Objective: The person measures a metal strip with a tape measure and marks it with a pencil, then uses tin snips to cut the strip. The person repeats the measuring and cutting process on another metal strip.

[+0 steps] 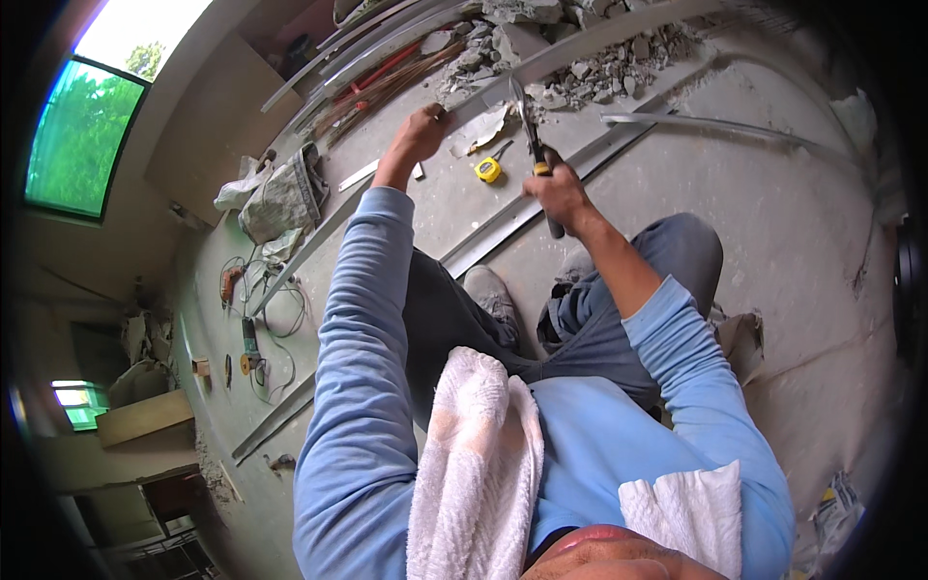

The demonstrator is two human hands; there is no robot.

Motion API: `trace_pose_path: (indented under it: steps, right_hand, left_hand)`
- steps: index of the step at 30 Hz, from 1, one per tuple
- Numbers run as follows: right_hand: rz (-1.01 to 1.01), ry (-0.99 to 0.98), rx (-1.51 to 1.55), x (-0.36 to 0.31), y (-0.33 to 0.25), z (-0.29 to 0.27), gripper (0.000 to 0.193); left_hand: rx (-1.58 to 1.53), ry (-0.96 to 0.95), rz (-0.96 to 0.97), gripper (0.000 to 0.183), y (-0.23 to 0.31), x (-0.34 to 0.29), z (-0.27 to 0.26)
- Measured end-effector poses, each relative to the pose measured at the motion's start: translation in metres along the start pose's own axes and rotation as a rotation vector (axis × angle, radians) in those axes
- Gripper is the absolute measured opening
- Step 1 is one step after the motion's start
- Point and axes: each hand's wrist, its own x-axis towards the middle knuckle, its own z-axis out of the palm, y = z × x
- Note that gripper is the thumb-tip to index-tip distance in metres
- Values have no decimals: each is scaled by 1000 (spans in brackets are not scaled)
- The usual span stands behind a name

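My left hand point(419, 135) is closed around a long, thin metal channel point(604, 41), which runs from the far right down to the near left, above the floor in part. In my right hand point(563, 193) is a pair of tin snips point(535, 140), gripped by its dark handles with yellow bands. The snips' jaws meet the channel's edge to the right of my left hand; whether they bite into it I cannot tell. Between my hands a yellow tape measure point(488, 170) lies on the floor. Below my right hand rests another metal channel point(491, 234).
Broken concrete rubble point(580, 75) lies at the far side, beside bundled rods and metal strips point(372, 63). A further metal strip point(735, 127) is at right. Left are a grey sack point(285, 205), an orange drill point(230, 282) and a green angle grinder point(250, 343) with trailing cords.
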Motion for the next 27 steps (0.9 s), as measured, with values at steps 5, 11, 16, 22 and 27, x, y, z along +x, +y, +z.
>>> trace_pose_path:
  steps: [5,11,16,22,27]
  right_hand:
    - [-19,108,221,11,-10,-10,26]
    - [-184,210,408,6,-33,-20,24]
    - [-243,287,359,4,-40,-33,24]
    - [-146,410,419,19,-20,-36,30]
    - [474,477,676,93,24,-48,46]
  left_hand:
    - [90,63,-19,48,7,-14,-15]
    - [216,-51,-51,60,14,-21,-35]
    - [136,9,26,59,0,-9,-31]
    - [36,-61,74,59,-22,16,-29]
    - [24,-53,145,51,-59,33,-32]
